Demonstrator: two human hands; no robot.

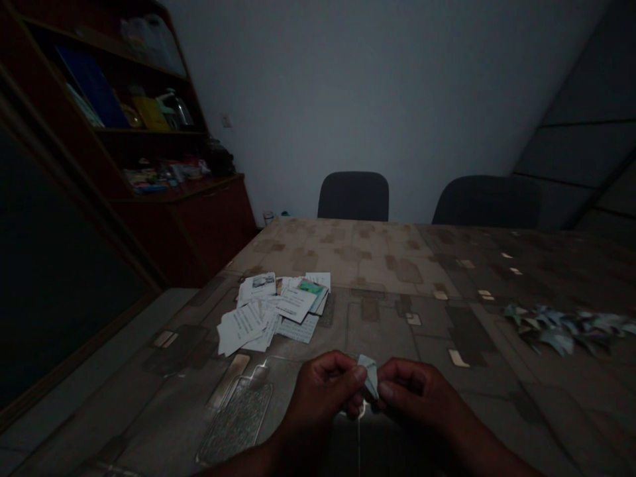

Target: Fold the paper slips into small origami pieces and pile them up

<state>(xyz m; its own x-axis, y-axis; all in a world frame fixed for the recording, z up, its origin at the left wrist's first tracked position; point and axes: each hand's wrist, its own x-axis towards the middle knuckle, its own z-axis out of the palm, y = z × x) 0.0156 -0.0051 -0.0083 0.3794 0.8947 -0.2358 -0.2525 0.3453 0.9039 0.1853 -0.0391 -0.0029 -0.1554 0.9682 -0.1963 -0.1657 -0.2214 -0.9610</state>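
My left hand (325,391) and my right hand (415,391) meet just above the near edge of the table (377,265). Both pinch a small folded piece of pale paper (368,372) held between their fingertips. The fingers of each hand are curled closed around it. To the left of my hands a loose pile of printed paper slips (273,311) lies on the tabletop. At the right side of the table lies a heap of small folded paper pieces (566,328).
A patterned brownish cloth covers the table. Two dark chairs (354,196) (484,201) stand at its far side against a pale wall. A red-brown shelf cabinet (163,172) with books and small items stands at the left. The room is dim.
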